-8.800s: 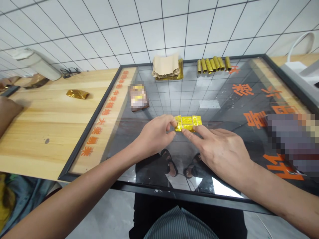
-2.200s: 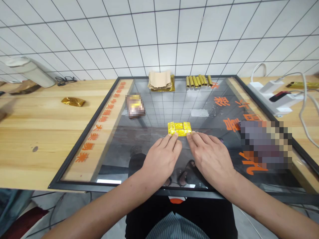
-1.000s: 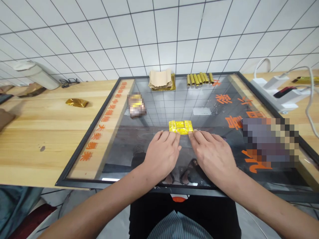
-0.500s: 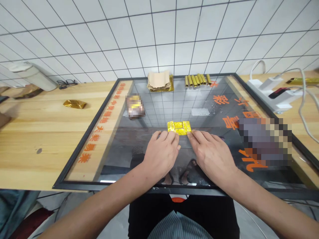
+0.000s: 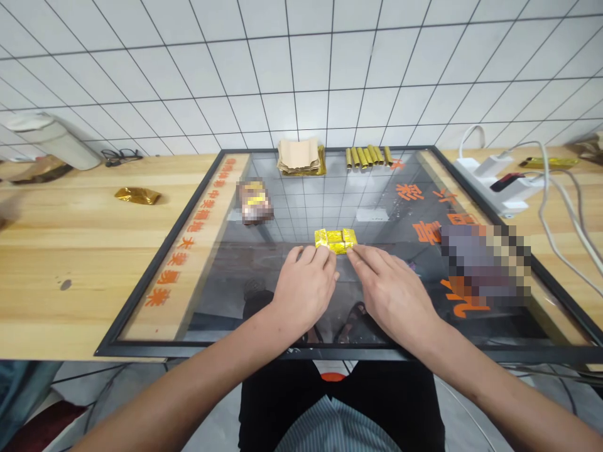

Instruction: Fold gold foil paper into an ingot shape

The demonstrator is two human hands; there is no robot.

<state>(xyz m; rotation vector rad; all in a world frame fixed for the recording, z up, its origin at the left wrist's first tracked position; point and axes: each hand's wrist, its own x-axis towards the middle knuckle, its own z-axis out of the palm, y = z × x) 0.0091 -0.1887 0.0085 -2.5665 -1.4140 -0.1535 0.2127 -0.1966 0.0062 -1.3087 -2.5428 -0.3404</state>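
A small rectangle of folded gold foil paper (image 5: pixel 335 237) lies on the glass panel (image 5: pixel 282 263) in front of me, with a folded flap showing at each end. My left hand (image 5: pixel 308 279) has its fingers bent and pressed together at the near left edge of the paper. At the near right corner, the pressed-together fingertips of my right hand (image 5: pixel 393 282) touch the foil. The thumbs are mostly hidden, so how each hand pinches the paper is partly out of sight.
Behind stand a stack of tan paper sheets (image 5: pixel 299 155) and several rolled gold tubes (image 5: pixel 367 157). A blurred packet (image 5: pixel 255 202) lies left, a blurred dark object (image 5: pixel 483 263) right. A power strip (image 5: pixel 511 204) with cables, a gold wrapper (image 5: pixel 137 196) and eyeglasses (image 5: pixel 121 157) sit on the wooden table (image 5: pixel 70 251).
My right fingertips have shifted slightly left, further onto the foil's near right corner. My left hand stays at nearly the same spot. The whole view has turned a little.
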